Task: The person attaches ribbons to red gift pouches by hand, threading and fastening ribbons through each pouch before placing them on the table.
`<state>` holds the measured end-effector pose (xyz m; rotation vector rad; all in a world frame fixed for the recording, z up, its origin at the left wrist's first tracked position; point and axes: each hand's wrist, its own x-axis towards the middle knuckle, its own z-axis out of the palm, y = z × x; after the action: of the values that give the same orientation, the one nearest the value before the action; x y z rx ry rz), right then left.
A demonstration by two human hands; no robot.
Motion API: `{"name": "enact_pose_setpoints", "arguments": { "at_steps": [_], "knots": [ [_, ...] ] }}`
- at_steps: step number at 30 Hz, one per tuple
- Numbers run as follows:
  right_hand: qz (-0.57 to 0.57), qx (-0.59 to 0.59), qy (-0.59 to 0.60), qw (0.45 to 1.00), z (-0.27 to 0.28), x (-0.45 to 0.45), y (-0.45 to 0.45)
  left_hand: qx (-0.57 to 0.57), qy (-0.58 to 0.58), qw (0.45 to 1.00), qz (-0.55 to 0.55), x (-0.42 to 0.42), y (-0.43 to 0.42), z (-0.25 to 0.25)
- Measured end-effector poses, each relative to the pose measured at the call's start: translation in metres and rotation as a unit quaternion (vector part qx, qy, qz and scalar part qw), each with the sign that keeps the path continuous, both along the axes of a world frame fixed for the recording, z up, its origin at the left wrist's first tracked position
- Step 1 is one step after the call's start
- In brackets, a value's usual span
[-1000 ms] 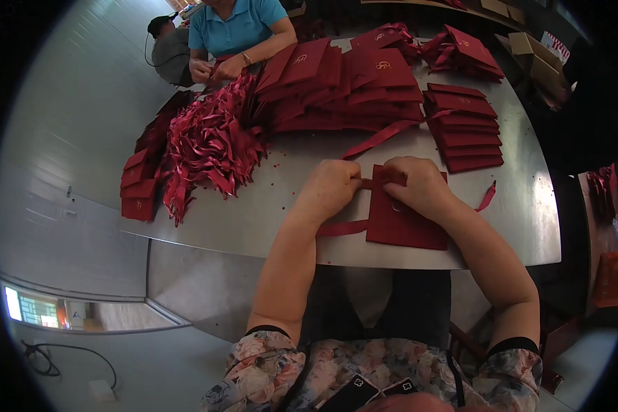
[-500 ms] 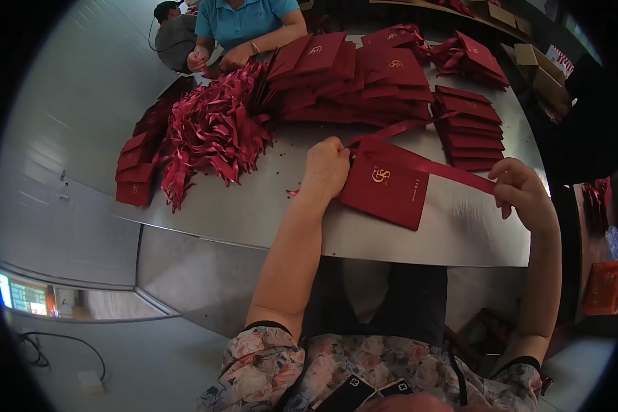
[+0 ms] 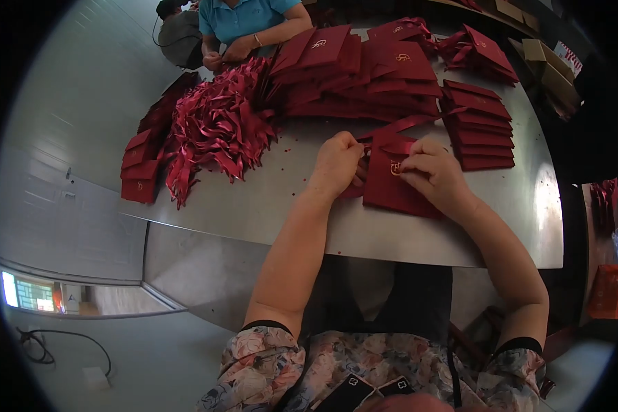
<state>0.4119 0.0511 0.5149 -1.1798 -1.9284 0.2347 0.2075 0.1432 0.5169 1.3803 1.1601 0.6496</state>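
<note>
A flat dark-red gift bag [image 3: 391, 195] with a gold emblem lies on the metal table in front of me. My left hand [image 3: 338, 166] is closed at its left edge, thumb and fingers around the spot where the ribbon meets the bag. Above the bag's front, my right hand [image 3: 438, 176] pinches a red satin ribbon [image 3: 397, 147] close to the emblem and covers the bag's right part. A further length of ribbon [image 3: 412, 123] runs up and right behind the bag. The knot or hole under my left fingers is hidden.
A heap of loose red ribbons [image 3: 220, 127] lies left of centre. Stacked red bags [image 3: 402, 75] fill the back, with a fanned pile [image 3: 484, 137] at right and more bags [image 3: 141, 172] at left. A co-worker in a blue shirt [image 3: 244, 24] works across the table [image 3: 281, 226].
My right hand has moved left, from holding the ribbon stretched out to the right to a place over the bag's front. My left hand stays at the bag's left edge.
</note>
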Motion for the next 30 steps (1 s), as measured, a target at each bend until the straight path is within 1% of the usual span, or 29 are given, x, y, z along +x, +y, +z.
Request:
{"name": "enact_pose_setpoints", "arguments": {
  "at_steps": [1,3,5,6,7,8,9,11,12,13,14,15,17,18,19,20,21,22,23,24,25,26,27,28,29,30],
  "knots": [
    [0.004,-0.004,0.0,1.0,-0.008,-0.004,0.002,-0.01,-0.012,1.0,-0.003,0.0,0.001,0.0],
    [0.035,0.03,-0.015,0.999,-0.02,-0.009,0.002,-0.027,-0.024,0.999,-0.004,-0.002,0.001,-0.004],
    [0.03,0.03,-0.032,0.999,-0.019,-0.008,0.001,0.012,0.001,0.999,0.041,0.0,0.003,-0.006],
    [0.024,0.037,-0.049,0.998,-0.017,-0.007,0.001,0.011,-0.001,0.999,0.041,-0.002,0.006,-0.01],
    [0.024,0.037,-0.05,0.998,-0.017,-0.006,0.001,0.158,0.097,0.98,0.075,-0.005,0.01,-0.015],
    [0.026,0.053,-0.081,0.995,-0.017,-0.006,0.001,0.301,0.193,0.928,0.107,-0.008,0.012,-0.019],
    [0.027,0.069,-0.11,0.991,-0.017,-0.006,0.0,0.303,0.194,0.927,0.106,-0.008,0.011,-0.015],
    [0.032,0.069,-0.119,0.99,-0.016,-0.008,0.001,0.148,0.115,0.976,0.109,-0.005,0.006,-0.005],
    [0.039,0.068,-0.13,0.988,-0.017,-0.008,0.0,0.152,0.116,0.976,0.107,-0.006,0.008,-0.007],
    [0.035,0.071,-0.128,0.989,-0.017,-0.008,-0.001,0.106,0.056,0.986,0.112,-0.007,0.011,-0.012],
    [0.022,0.046,-0.129,0.99,-0.019,-0.009,-0.002,0.06,-0.003,0.991,0.117,-0.008,0.014,-0.015],
    [0.01,0.021,-0.129,0.991,-0.02,-0.009,-0.003,0.062,-0.002,0.992,0.114,-0.007,0.013,-0.013],
    [-0.001,0.015,-0.124,0.992,-0.02,-0.009,-0.003,-0.034,-0.135,0.979,0.148,-0.005,0.011,-0.008],
    [-0.01,0.007,-0.12,0.993,-0.019,-0.009,-0.003,-0.033,-0.135,0.979,0.147,-0.007,0.012,-0.008],
    [-0.01,0.009,-0.12,0.993,-0.019,-0.008,-0.003,-0.083,-0.201,0.964,0.154,-0.01,0.015,-0.008],
    [-0.01,-0.008,-0.093,0.996,-0.018,-0.007,-0.003,-0.131,-0.265,0.942,0.16,-0.012,0.017,-0.008],
    [-0.01,-0.023,-0.065,0.998,-0.018,-0.006,-0.003,-0.129,-0.265,0.942,0.16,-0.011,0.017,-0.006],
    [-0.009,-0.022,-0.064,0.998,-0.019,-0.006,-0.002,-0.105,-0.226,0.955,0.159,-0.011,0.016,-0.005],
    [-0.018,-0.008,-0.036,0.999,-0.021,-0.007,-0.002,-0.081,-0.186,0.966,0.158,-0.011,0.015,-0.003],
    [-0.028,0.005,-0.007,1.0,-0.02,-0.008,-0.001,-0.079,-0.185,0.967,0.158,-0.011,0.014,-0.007],
    [-0.028,0.007,-0.005,1.0,-0.018,-0.006,-0.002,0.109,-0.033,0.975,0.193,-0.011,0.009,-0.014],
    [-0.023,-0.062,0.013,0.998,-0.016,-0.003,-0.002,0.29,0.122,0.925,0.215,-0.012,0.005,-0.019],
    [-0.019,-0.129,0.031,0.991,-0.014,-0.001,-0.002,0.293,0.124,0.924,0.212,-0.012,0.0,-0.013],
    [-0.021,-0.128,0.035,0.991,-0.015,0.001,-0.002,0.185,0.136,0.962,0.146,-0.013,-0.007,-0.001],
    [-0.017,-0.128,0.053,0.99,-0.017,0.001,-0.002,0.074,0.148,0.983,0.079,-0.013,-0.012,0.006],
    [-0.013,-0.129,0.07,0.989,-0.018,0.001,-0.002,0.076,0.152,0.982,0.078,-0.012,-0.015,0.006]
  ]
}}
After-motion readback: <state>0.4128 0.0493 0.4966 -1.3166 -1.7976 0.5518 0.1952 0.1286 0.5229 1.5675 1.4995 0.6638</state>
